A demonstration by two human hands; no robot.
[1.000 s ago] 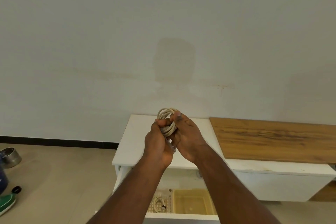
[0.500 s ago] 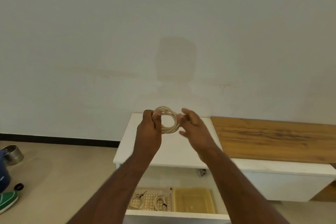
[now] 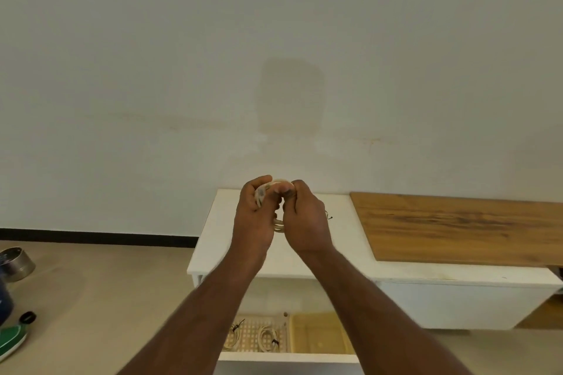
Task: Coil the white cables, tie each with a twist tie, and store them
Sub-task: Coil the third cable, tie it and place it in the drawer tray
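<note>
On the floor at far left sit a metal bowl [image 3: 17, 263] and, nearer the viewer, a green shoe [image 3: 12, 341]. Moving right, a low white counter [image 3: 344, 256] stands against the wall, and a drawer [image 3: 286, 358] is pulled open beneath its front edge. In the drawer's left half, two coiled cables [image 3: 253, 338] already bound with dark ties lie on a perforated tray, next to a yellow bin [image 3: 320, 336].

Above the counter's left end, the left hand [image 3: 254, 218] curls around a white cable coil [image 3: 275, 227], which is cream-coloured and wound into tight loops. Only slivers show at the top and between the two palms. The right hand [image 3: 306, 219] curls in against the coil from the other side, thumb pressed near its top. A thin dark strand, probably a twist tie [image 3: 328, 216], pokes out past the right hand's knuckles. Farther right, a wooden board [image 3: 463, 225] covers the counter's right part.

The likely risk is that the springy loops spread or slip free if either grip eases before the tie is twisted tight, and the thin tie could fall.
</note>
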